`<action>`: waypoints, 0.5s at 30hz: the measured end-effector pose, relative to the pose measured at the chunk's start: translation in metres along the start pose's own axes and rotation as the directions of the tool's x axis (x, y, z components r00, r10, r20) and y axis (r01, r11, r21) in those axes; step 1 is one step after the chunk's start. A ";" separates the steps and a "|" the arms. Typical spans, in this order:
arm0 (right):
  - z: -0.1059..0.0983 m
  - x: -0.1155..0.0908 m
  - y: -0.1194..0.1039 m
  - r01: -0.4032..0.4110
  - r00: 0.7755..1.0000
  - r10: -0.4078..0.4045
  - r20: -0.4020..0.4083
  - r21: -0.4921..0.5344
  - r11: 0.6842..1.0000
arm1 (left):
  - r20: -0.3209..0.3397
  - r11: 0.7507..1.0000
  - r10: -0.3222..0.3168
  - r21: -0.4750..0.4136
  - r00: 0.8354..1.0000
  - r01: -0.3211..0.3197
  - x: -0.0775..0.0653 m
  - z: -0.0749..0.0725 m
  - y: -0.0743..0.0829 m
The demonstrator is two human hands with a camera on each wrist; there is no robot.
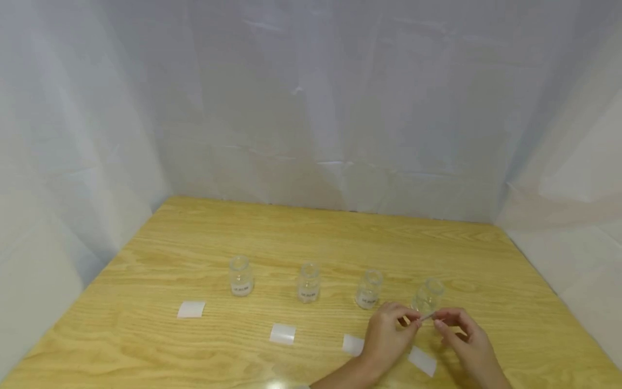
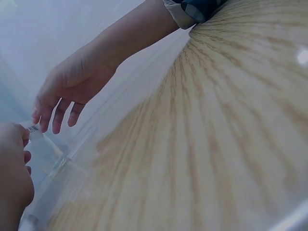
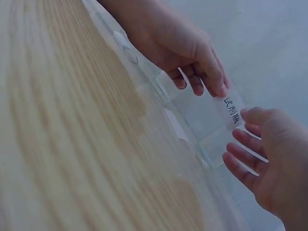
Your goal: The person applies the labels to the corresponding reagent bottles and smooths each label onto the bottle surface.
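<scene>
My left hand (image 1: 389, 330) pinches one end of a small white label (image 3: 232, 109) with dark handwritten characters. At the label's other end are the thumb and fingertips of my right hand (image 1: 464, 337), which pinch it too. In the head view the label is almost edge-on, in front of the rightmost clear glass bottle (image 1: 430, 293). Just left of my left hand stands another glass bottle (image 1: 373, 281), with a white label (image 1: 367, 300) low on its side. A white paper piece (image 1: 421, 361) lies on the table between my wrists; my left hand partly covers another piece (image 1: 352, 344).
Two more labelled glass bottles, one in the middle (image 1: 309, 281) and one at left (image 1: 240, 275), stand in the same row. White paper pieces lie in front, one centre (image 1: 283, 334) and one left (image 1: 191, 309). White sheeting (image 1: 311, 108) surrounds the wooden table (image 1: 146, 259).
</scene>
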State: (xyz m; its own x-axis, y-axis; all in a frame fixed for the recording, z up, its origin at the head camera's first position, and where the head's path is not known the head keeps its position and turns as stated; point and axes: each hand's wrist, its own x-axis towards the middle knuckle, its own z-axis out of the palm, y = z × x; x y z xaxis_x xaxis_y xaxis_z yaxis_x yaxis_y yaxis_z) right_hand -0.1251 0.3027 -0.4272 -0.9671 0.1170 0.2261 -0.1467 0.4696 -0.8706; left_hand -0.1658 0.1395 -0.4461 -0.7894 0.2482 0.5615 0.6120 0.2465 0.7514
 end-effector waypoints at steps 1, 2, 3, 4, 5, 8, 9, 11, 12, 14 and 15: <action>-0.001 0.000 0.000 0.020 1.000 -0.020 -0.014 -0.017 1.000 | 0.006 0.999 -0.024 -0.023 1.000 0.024 0.000 0.000 0.000; -0.001 0.000 0.001 0.039 0.999 -0.040 -0.026 -0.030 0.999 | 0.009 0.998 -0.045 -0.042 0.999 0.045 0.000 0.000 0.000; -0.002 0.001 0.001 0.054 0.998 -0.056 -0.038 -0.041 0.998 | 0.014 0.996 -0.061 -0.057 0.998 0.062 0.001 0.000 0.000; -0.003 0.001 0.002 0.066 0.997 -0.068 -0.045 -0.049 0.997 | 0.020 0.994 -0.076 -0.072 0.997 0.077 0.001 0.000 0.001; -0.004 0.001 0.003 0.072 0.996 -0.075 -0.051 -0.061 0.996 | 0.025 0.993 -0.084 -0.081 0.996 0.085 0.001 0.000 0.001; -0.005 0.003 0.003 0.067 0.996 -0.074 -0.058 -0.115 0.991 | 0.037 0.990 -0.098 -0.096 0.994 0.101 0.002 -0.001 0.002; -0.006 0.003 0.003 0.056 0.996 -0.064 -0.058 -0.129 0.990 | 0.043 0.989 -0.102 -0.101 0.994 0.106 0.002 -0.001 0.002; -0.006 0.004 0.003 0.031 0.997 -0.040 -0.061 -0.154 0.988 | 0.052 0.988 -0.107 -0.107 0.993 0.112 0.003 -0.001 0.002; -0.006 0.004 0.003 0.005 0.998 -0.015 -0.060 -0.163 0.987 | 0.057 0.988 -0.107 -0.109 0.993 0.113 0.003 0.000 0.002; -0.006 0.004 0.002 -0.041 0.998 0.032 -0.059 -0.167 0.985 | 0.062 0.988 -0.103 -0.107 0.993 0.110 0.004 0.001 0.001; -0.005 0.005 0.002 -0.061 0.997 0.051 -0.062 -0.170 0.984 | 0.061 0.989 -0.102 -0.105 0.993 0.108 0.004 0.002 0.001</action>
State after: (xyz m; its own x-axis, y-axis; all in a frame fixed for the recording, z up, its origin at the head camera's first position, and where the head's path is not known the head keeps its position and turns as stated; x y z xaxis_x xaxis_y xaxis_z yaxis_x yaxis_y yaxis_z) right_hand -0.1286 0.3089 -0.4254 -0.9585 0.1947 0.2080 -0.0502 0.6033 -0.7960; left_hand -0.1680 0.1430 -0.4437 -0.8432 0.2784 0.4598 0.5149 0.1725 0.8397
